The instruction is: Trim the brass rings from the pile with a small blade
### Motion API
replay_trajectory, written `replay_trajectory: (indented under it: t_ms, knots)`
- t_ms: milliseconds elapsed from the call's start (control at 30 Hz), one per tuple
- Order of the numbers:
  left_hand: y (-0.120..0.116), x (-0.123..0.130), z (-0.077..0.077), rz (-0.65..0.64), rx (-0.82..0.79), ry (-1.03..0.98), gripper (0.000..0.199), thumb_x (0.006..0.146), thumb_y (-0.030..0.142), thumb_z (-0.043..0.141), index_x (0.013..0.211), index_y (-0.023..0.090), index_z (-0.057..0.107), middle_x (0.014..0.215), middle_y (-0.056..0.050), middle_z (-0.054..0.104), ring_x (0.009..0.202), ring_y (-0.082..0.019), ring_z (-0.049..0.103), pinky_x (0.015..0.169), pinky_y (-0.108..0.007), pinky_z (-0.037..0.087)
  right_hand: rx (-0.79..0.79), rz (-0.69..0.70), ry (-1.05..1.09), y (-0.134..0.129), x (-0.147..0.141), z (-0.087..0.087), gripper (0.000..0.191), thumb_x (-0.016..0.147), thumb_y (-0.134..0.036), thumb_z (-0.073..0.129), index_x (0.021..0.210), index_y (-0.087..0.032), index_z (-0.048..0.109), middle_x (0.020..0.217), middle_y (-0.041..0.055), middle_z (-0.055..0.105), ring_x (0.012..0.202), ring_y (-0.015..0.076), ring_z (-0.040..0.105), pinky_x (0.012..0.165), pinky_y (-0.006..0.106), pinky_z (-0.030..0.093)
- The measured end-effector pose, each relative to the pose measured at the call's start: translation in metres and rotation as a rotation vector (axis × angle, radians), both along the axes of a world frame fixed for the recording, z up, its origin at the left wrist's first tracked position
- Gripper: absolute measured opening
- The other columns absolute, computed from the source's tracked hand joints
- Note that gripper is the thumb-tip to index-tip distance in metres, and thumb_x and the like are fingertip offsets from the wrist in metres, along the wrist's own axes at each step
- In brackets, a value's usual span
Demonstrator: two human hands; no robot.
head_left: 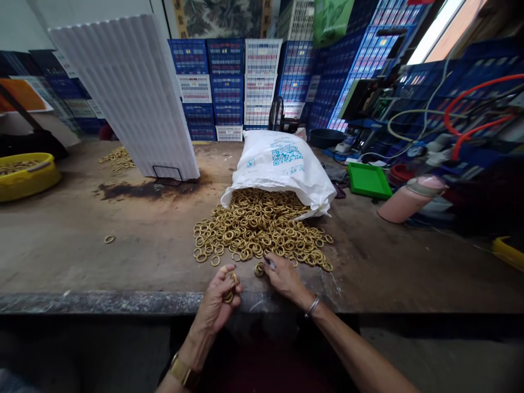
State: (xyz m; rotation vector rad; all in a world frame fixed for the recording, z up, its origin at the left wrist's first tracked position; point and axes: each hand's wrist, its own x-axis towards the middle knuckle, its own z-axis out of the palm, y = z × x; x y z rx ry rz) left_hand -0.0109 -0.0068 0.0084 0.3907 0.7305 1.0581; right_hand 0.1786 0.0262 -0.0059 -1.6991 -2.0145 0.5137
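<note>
Many brass-coloured metal rings [262,226] spill from the mouth of a white woven sack [282,158] onto the wooden table. My left hand [219,300] is above the table's front edge, palm turned up, its fingers curled round a few of the rings. At the near side of the pile, my right hand [282,275] has its fingertips on a small clump of rings [259,269]. Something pale shows by its fingers, too small to name. A single ring [109,239] lies apart on the left of the table.
A white corrugated panel [131,93] leans upright in a black wire stand [167,173]. Yellow basin [28,174] with rings at left; green tray [369,180] and pink bottle [409,199] at right. Stacked blue and white crates [225,82] line the back.
</note>
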Motion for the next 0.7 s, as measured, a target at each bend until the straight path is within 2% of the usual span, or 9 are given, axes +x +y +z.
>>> replay_trajectory:
  t_ms: [133, 333, 433, 533, 700]
  knots:
    - [0.0, 0.001, 0.002, -0.021, -0.015, -0.008, 0.037, 0.063, 0.016, 0.065, 0.097, 0.018, 0.051, 0.07, 0.002, 0.05, 0.059, -0.008, 0.051, 0.042, -0.015, 0.033, -0.005, -0.079, -0.03, -0.004, 0.009, 0.0, 0.015, 0.08, -0.025, 0.044, 0.084, -0.017, 0.055, 0.07, 0.0019, 0.059, 0.061, 0.0128, 0.051, 0.058, 0.022, 0.031]
    - [-0.002, 0.006, -0.003, -0.009, -0.106, -0.07, 0.019, 0.066, 0.026, 0.065, 0.078, 0.014, 0.056, 0.076, -0.002, 0.055, 0.066, -0.011, 0.055, 0.049, -0.019, 0.039, -0.036, -0.116, -0.177, -0.004, 0.0, 0.006, 0.019, 0.079, -0.031, 0.047, 0.089, -0.018, 0.055, 0.079, 0.0049, 0.062, 0.07, 0.0155, 0.055, 0.06, 0.023, 0.03]
    - [-0.001, 0.01, -0.005, 0.02, -0.132, -0.087, 0.021, 0.065, 0.028, 0.067, 0.068, 0.014, 0.052, 0.069, -0.001, 0.054, 0.059, -0.008, 0.051, 0.045, -0.017, 0.035, -0.048, -0.112, -0.247, 0.0, -0.009, 0.006, 0.015, 0.079, -0.028, 0.046, 0.087, -0.018, 0.055, 0.082, 0.0057, 0.062, 0.072, 0.0158, 0.055, 0.06, 0.024, 0.028]
    - [0.001, 0.015, -0.004, 0.044, -0.138, -0.062, 0.025, 0.063, 0.027, 0.069, 0.068, 0.014, 0.048, 0.064, 0.002, 0.051, 0.049, -0.005, 0.044, 0.04, -0.015, 0.028, -0.056, -0.103, -0.271, 0.004, -0.012, 0.004, 0.011, 0.077, -0.022, 0.045, 0.083, -0.018, 0.054, 0.081, 0.0057, 0.062, 0.072, 0.0155, 0.055, 0.059, 0.024, 0.026]
    - [0.006, 0.023, 0.001, 0.015, -0.1, 0.108, 0.033, 0.059, 0.033, 0.07, 0.073, 0.015, 0.047, 0.057, 0.006, 0.044, 0.042, -0.002, 0.038, 0.036, -0.013, 0.021, -0.038, -0.083, -0.258, 0.006, -0.008, 0.0, 0.011, 0.076, -0.021, 0.045, 0.082, -0.017, 0.053, 0.077, 0.0049, 0.061, 0.067, 0.0145, 0.052, 0.057, 0.024, 0.025]
